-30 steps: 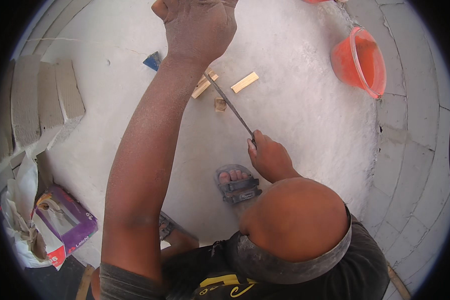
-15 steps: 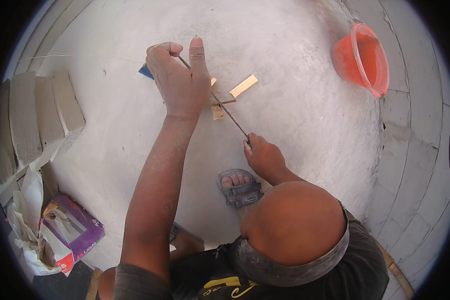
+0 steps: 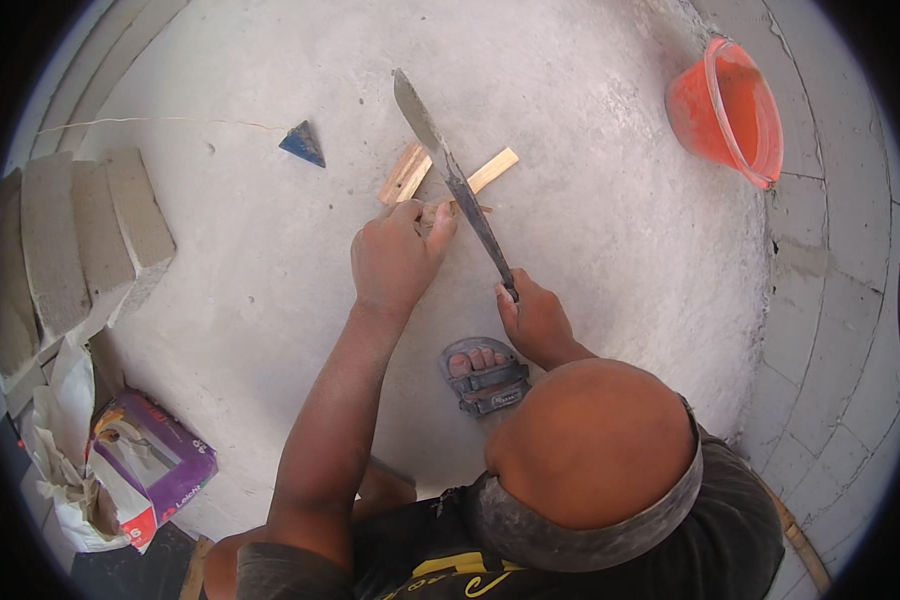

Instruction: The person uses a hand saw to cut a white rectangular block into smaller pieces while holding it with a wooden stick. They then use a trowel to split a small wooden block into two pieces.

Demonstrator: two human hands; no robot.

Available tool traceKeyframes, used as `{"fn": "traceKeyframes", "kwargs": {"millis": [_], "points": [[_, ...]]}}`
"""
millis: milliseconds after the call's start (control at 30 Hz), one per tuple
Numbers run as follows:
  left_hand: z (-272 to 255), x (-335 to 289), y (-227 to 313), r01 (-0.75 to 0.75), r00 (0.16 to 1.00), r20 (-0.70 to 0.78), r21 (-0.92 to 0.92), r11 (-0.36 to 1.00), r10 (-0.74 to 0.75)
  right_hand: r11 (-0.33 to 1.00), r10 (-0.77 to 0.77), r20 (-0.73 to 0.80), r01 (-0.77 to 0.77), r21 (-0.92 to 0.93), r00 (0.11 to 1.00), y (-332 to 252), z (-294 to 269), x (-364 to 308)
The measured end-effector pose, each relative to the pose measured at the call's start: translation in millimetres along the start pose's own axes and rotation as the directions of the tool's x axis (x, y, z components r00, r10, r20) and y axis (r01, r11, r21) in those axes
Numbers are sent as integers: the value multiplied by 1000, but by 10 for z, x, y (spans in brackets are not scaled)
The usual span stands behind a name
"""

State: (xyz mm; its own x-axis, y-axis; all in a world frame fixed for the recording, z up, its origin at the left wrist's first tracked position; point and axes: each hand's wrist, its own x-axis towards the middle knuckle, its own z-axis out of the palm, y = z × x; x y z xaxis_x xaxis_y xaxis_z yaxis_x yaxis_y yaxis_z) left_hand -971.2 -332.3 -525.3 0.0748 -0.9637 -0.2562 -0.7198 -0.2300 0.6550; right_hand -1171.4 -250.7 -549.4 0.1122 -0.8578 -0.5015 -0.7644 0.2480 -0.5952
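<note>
My right hand (image 3: 535, 320) grips the handle of a machete (image 3: 448, 165). Its long dark blade slants up and to the left, with the flat side showing. Beneath the blade my left hand (image 3: 398, 258) is low over the floor, thumb and fingers closed about a small piece of wood (image 3: 429, 216), which they partly hide. Two larger pale strips lie just beyond: one wood strip (image 3: 406, 173) left of the blade, and another wood strip (image 3: 494, 169) to its right. A thin brown sliver (image 3: 484, 208) shows beside the blade.
A blue triangular piece (image 3: 303, 144) with a string lies on the pale floor (image 3: 270, 250). An orange bucket (image 3: 686, 110) leans at the right wall (image 3: 820, 330). Grey blocks (image 3: 50, 240) and a torn purple-and-white bag (image 3: 160, 460) are at left. My bent knee (image 3: 590, 440) and sandalled foot (image 3: 485, 375) are close.
My left hand has left the machete blade's far end and come down to the small wood piece. The blade has turned its flat side up. The blue triangular piece is now uncovered.
</note>
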Motion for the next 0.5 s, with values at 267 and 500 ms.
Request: {"fn": "traceKeyframes", "kwargs": {"millis": [267, 500], "points": [[41, 370, -62, -121, 989, 81, -64, 991, 126, 989, 3, -161, 22, 149, 987, -12, -74, 81], [-209, 392, -217, -80, 991, -87, 176, 981, 97, 991, -42, -111, 56, 122, 993, -67, -100, 64]]}}
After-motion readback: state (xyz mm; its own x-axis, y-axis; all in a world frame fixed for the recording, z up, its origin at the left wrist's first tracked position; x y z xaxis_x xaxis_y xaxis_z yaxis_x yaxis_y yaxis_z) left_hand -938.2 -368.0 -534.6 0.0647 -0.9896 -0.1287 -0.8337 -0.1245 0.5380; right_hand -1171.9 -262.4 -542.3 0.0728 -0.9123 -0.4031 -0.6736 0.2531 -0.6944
